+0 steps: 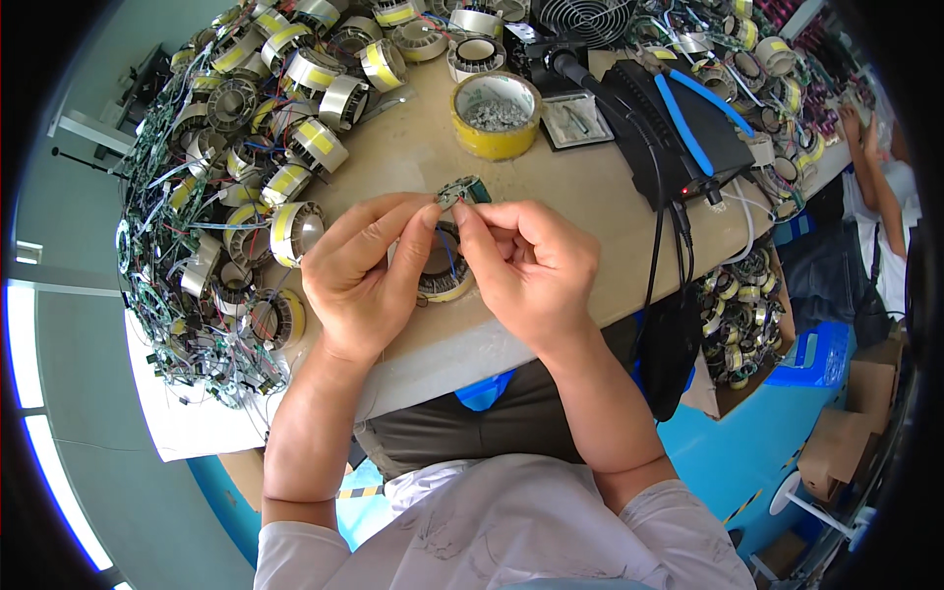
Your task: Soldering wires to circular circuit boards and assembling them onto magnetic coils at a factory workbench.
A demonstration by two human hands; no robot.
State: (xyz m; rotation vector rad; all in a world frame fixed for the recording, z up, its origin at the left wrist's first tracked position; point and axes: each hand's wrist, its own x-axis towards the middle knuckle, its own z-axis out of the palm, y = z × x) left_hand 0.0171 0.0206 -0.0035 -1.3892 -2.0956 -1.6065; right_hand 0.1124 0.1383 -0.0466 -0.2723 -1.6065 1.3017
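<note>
My left hand [366, 265] and my right hand [536, 265] meet over the middle of the table, both closed in a pinch. Between their fingertips they hold a small green circuit board [464, 191] by its near edge. A tiny red spot, perhaps a wire end, shows on the board beside my right fingertips. Just below the hands a round motor coil [448, 279] with a yellow band rests on the table, partly hidden by my fingers. A blue wire rises from its middle. The ends of my fingertips hide how the wires meet the board.
Motor coils [317, 146] and tangled circuit boards [162, 265] pile up on the left. A yellow tape roll [492, 138] holding grey scraps stands behind my hands. To its right are a black soldering station [678, 128], blue-handled pliers [686, 123] and a fan [582, 20]. Another person sits far right.
</note>
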